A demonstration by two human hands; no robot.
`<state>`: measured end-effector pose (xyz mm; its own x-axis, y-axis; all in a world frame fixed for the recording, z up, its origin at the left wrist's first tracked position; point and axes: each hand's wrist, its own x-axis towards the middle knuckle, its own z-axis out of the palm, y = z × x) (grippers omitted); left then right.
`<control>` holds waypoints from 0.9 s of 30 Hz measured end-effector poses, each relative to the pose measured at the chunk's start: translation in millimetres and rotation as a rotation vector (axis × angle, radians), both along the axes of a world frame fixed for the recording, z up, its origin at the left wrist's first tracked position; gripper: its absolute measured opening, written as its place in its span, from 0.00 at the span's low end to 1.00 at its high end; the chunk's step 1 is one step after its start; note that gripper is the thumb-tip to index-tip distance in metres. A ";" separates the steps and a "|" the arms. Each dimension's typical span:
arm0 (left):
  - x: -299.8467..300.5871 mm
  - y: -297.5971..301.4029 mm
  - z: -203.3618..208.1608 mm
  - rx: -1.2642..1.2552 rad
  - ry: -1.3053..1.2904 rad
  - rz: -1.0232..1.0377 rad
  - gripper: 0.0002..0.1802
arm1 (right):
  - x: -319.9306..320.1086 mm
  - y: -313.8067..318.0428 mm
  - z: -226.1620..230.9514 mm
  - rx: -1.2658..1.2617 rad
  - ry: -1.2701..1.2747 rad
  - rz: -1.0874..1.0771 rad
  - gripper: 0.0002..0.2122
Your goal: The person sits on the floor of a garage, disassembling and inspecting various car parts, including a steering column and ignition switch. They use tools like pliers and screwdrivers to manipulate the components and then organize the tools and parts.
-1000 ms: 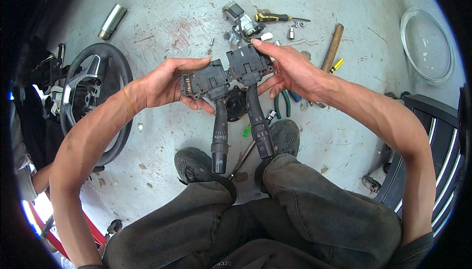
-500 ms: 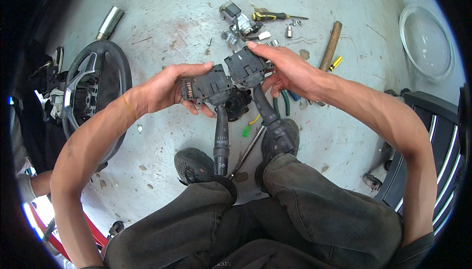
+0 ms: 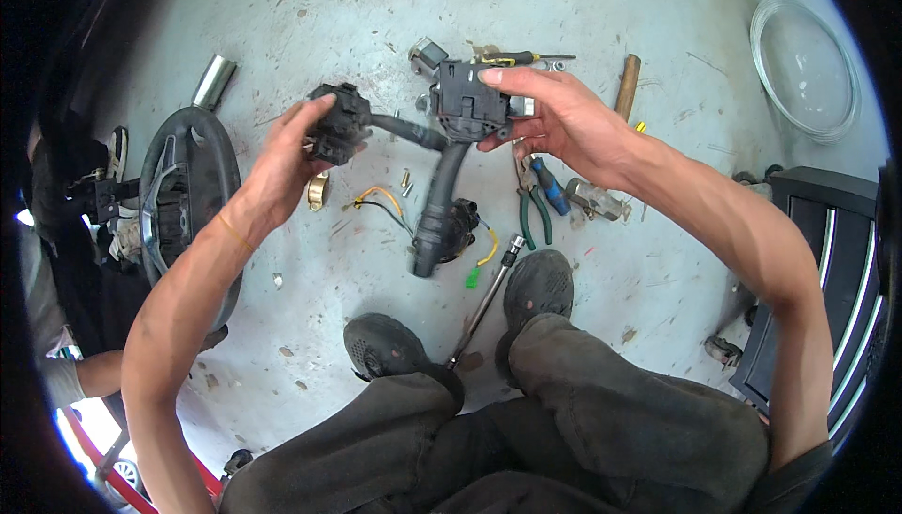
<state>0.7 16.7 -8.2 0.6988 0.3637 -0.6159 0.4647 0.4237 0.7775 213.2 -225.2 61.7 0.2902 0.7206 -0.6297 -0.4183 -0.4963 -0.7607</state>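
Two black steering column stalk switches are up in my hands, apart from each other. My left hand is closed on the left stalk switch, whose lever points right, its tip close to the other switch. My right hand grips the right stalk switch by its boxy body, thumb on top and fingers beneath, its lever hanging down toward my feet. Below them on the floor sits a round black part with yellow wires and a green plug. Part of it is hidden behind the right switch's lever.
A steering wheel and a metal tube are at left. Pliers, a blue-handled tool, a ratchet, a screwdriver and a wooden handle lie about. A black cabinet stands right. Another person's arm shows at far left.
The two switches have come apart. My left hand has moved left and up, turning its switch so the lever points right. The right switch has risen a little, its lever swinging to the left.
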 end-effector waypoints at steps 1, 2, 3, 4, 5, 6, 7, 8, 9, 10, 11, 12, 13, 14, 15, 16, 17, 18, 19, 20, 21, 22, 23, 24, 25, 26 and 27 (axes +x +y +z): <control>1.8 2.5 5.1 -0.018 0.006 0.019 0.29 | 0.8 -1.3 1.8 0.021 0.004 -0.009 0.28; 3.6 2.9 7.5 -0.022 0.035 0.041 0.29 | 1.9 -2.8 3.2 0.041 0.009 -0.016 0.29; 2.6 4.5 6.5 -0.050 0.022 0.045 0.29 | 1.9 -3.0 5.8 0.062 0.013 -0.019 0.31; 0.2 7.5 4.0 -0.078 0.008 0.051 0.29 | -0.3 -3.4 12.0 0.086 0.028 -0.030 0.35; -2.4 10.9 1.9 -0.106 -0.005 0.057 0.28 | -2.6 -2.2 18.0 0.111 0.042 -0.024 0.35; -1.4 10.2 0.8 -0.127 -0.032 0.038 0.28 | -4.8 -2.9 23.6 0.128 0.054 -0.019 0.35; -2.3 8.1 1.3 -0.122 -0.014 0.024 0.29 | -7.3 -3.3 27.5 0.145 0.066 -0.014 0.36; -4.3 6.4 4.4 -0.117 0.005 0.011 0.29 | -10.4 -4.6 25.2 0.171 0.049 0.029 0.36; -5.1 4.6 6.8 -0.109 0.023 -0.004 0.29 | -10.4 -5.1 25.6 0.179 0.098 0.058 0.36; -5.6 2.0 5.6 -0.108 0.018 -0.015 0.28 | -9.8 -5.4 26.6 0.188 0.148 0.087 0.36; -6.1 -0.6 4.1 -0.107 0.014 -0.027 0.27 | -9.2 -5.8 27.7 0.196 0.198 0.116 0.36; -7.2 -1.4 3.7 -0.102 0.012 -0.040 0.26 | -9.7 -6.0 28.7 0.158 0.227 0.104 0.36; -7.8 -1.7 3.6 -0.097 0.010 -0.053 0.26 | -10.4 -6.8 29.3 0.157 0.204 0.121 0.36; -8.4 -1.0 3.9 -0.082 0.034 -0.079 0.23 | -11.1 -8.2 29.5 0.155 0.182 0.138 0.36; -9.3 -2.4 5.7 -0.111 0.024 -0.076 0.22 | -10.9 -9.6 28.0 0.157 0.162 0.158 0.36; -10.0 -4.8 8.5 -0.140 0.014 -0.074 0.22 | -9.4 -11.5 25.1 0.134 0.164 0.122 0.37; -10.8 -6.3 10.5 -0.168 0.003 -0.072 0.21 | -11.2 -11.1 24.6 0.160 0.156 0.111 0.37; -11.3 -5.6 10.1 -0.179 -0.043 -0.043 0.27 | -14.7 -10.4 25.0 0.185 0.145 0.096 0.37; -11.1 -7.8 10.4 -0.190 -0.075 -0.016 0.30 | -17.9 -9.9 26.1 0.210 0.134 0.081 0.37; -10.8 -12.3 11.5 -0.201 -0.107 0.010 0.34 | -20.0 -9.8 28.9 0.218 0.132 0.043 0.37; -10.6 -15.0 14.7 -0.210 -0.137 0.034 0.37 | -21.8 -9.2 30.2 0.251 0.130 0.032 0.37; -10.9 -14.4 18.9 -0.245 -0.163 0.022 0.46 | -23.3 -8.4 31.3 0.284 0.128 0.021 0.36; -10.8 -15.4 25.0 -0.242 -0.199 0.005 0.46 | -23.8 -7.2 32.3 0.317 0.126 0.010 0.36; -10.0 -18.4 32.2 -0.241 -0.232 -0.013 0.46 | -23.6 -6.6 31.6 0.357 0.121 0.012 0.37; -8.7 -21.3 39.6 -0.239 -0.266 -0.032 0.46 | -24.8 -5.5 32.8 0.396 0.078 0.001 0.38; -6.4 -24.0 47.0 -0.261 -0.304 -0.057 0.46 | -27.0 -4.3 34.5 0.436 0.035 -0.010 0.38; -6.1 -26.8 52.3 -0.264 -0.329 -0.083 0.47 | -29.6 -3.1 34.8 0.476 -0.003 -0.020 0.39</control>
<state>-5.3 -10.2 44.1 0.8940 0.1576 -0.4193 0.2509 0.5993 0.7602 183.6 -228.3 96.6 0.3079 0.9232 -0.2302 -0.4219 -0.0844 -0.9027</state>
